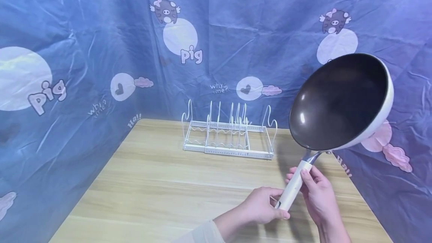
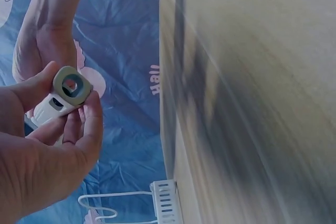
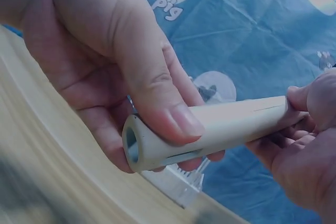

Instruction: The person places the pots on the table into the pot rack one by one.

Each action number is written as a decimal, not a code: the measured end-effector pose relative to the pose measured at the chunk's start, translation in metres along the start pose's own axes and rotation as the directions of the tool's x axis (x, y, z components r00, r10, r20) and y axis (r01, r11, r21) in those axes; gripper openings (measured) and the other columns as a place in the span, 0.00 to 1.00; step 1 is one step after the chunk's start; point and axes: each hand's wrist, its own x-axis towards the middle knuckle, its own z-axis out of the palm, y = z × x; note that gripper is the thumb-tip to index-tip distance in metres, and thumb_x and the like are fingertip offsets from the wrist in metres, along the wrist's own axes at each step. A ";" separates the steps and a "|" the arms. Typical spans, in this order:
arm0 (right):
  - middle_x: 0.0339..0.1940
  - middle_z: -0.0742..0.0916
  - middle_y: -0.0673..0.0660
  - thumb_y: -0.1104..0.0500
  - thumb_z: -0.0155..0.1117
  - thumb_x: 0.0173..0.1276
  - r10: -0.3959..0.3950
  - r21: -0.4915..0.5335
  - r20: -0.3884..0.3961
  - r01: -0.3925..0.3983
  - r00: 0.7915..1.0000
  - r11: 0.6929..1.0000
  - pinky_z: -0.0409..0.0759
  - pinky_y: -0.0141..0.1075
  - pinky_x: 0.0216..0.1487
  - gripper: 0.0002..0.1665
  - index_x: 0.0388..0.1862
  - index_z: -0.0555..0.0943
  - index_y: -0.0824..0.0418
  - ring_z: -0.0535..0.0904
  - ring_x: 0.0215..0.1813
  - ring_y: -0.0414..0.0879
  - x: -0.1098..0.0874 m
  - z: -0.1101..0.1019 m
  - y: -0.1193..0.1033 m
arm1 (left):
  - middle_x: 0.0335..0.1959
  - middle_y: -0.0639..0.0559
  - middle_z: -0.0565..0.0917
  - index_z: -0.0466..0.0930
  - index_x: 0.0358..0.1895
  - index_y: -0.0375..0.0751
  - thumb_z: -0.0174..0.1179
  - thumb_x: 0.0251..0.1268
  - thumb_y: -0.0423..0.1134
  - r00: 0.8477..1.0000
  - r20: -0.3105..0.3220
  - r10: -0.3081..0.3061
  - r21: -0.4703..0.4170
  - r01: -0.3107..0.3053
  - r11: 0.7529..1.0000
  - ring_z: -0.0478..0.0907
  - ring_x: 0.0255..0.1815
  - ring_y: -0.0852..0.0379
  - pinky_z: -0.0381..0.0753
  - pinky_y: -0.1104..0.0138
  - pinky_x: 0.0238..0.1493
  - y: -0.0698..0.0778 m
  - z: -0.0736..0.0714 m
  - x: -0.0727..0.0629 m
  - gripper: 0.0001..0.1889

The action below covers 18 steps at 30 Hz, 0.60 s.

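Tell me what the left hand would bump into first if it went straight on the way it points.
The left hand already grips the pan handle; beyond that, the right hand seems first in line, though depth is unclear.

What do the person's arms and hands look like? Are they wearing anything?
The left hand and right hand are ordinary bare hands. A plain, pale sleeve covers the left forearm and stops before the wrist. On the right side, no sleeve shows before the picture ends.
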 end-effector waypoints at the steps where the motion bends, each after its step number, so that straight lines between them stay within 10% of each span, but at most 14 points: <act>1: 0.47 0.94 0.52 0.65 0.48 0.89 -0.003 -0.022 -0.013 0.003 1.000 1.000 0.90 0.32 0.54 0.17 0.64 0.82 0.55 0.94 0.46 0.44 0.000 0.003 -0.001 | 0.45 0.66 0.92 0.88 0.64 0.60 0.83 0.57 0.40 1.000 0.006 0.003 0.000 -0.003 1.000 0.85 0.38 0.73 0.83 0.76 0.43 0.000 -0.001 0.000 0.29; 18: 0.44 0.94 0.50 0.63 0.58 0.85 -0.006 -0.214 -0.134 -0.023 0.991 0.977 0.92 0.33 0.53 0.15 0.64 0.79 0.52 0.94 0.45 0.41 0.008 0.042 -0.015 | 0.50 0.56 0.92 0.84 0.71 0.55 0.80 0.60 0.37 0.998 0.052 0.027 -0.102 -0.021 0.995 0.86 0.46 0.68 0.88 0.72 0.44 -0.008 -0.026 -0.004 0.34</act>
